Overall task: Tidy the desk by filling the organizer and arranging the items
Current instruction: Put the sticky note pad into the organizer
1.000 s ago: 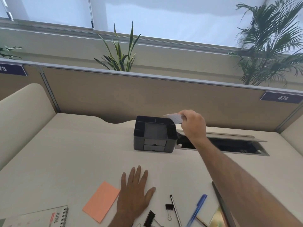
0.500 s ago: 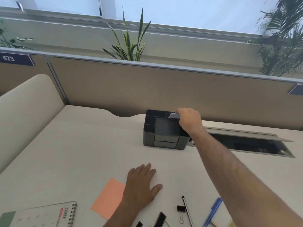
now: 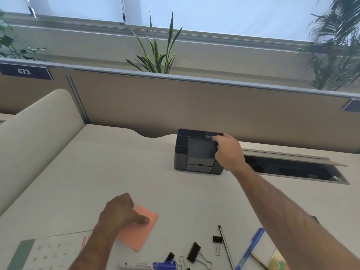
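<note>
A single head-worn wide-angle camera is looking forward and down across the desk (image 3: 97,162), taking in the near items at the bottom edge and reaching the partition (image 3: 194,106) and window (image 3: 214,14) beyond.

Organizer (image 3: 196,152) sits mid-frame on the desk (image 3: 97,172); sticky note (image 3: 139,229), clips (image 3: 193,249) and pens (image 3: 249,248) lie along the bottom.

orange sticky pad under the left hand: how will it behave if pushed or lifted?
The orange sticky pad lies flat, so it will probably slide rather than roll or tip. It looks thin, likely light and bendy if lifted by an edge. The left hand has its thumb on top; a push there may just skid it across the smooth desk.
</note>
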Available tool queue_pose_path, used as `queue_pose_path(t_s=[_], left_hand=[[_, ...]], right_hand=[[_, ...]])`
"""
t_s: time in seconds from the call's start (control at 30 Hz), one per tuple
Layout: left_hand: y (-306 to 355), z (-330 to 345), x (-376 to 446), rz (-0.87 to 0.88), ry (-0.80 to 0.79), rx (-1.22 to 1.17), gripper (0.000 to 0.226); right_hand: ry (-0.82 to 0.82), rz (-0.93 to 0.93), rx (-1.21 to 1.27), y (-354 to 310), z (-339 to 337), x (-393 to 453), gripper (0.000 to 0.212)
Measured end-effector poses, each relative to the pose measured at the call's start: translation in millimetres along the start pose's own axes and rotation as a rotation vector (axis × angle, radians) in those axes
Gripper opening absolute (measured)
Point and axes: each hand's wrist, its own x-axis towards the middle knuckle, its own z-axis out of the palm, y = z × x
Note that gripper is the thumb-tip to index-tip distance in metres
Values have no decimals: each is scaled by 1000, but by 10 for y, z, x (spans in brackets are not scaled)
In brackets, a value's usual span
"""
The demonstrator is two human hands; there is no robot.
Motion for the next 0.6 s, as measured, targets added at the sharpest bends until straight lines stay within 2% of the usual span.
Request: queue_pose_path(t_s=[0.1, 0.17, 0.23, 0.3, 0.37, 0.43, 0.53, 0.6], left_hand=[[28, 58, -85, -11, -2, 68, 75], [64, 83, -120, -28, 5, 97, 77], [97, 80, -147, -35, 20, 71, 69], [120, 74, -175, -3, 51, -7, 50], [159, 95, -189, 74, 92, -117, 38], [259, 121, -214, 163, 122, -247, 34], [527, 135, -282, 303, 159, -406, 32], [729, 137, -330, 380, 162, -506, 32]], right_hand=[[188, 13, 203, -103, 128, -252, 33], [302, 0, 292, -214, 187, -466, 28], [333, -13, 369, -334, 247, -685, 24], [233, 1, 493, -460, 285, -879, 18], [9, 59, 634, -573, 305, -1021, 16], [-221, 91, 730, -653, 322, -1119, 32], [-451, 30, 754, -725, 325, -1164, 55], [-500, -24, 726, -757, 296, -1151, 41]])
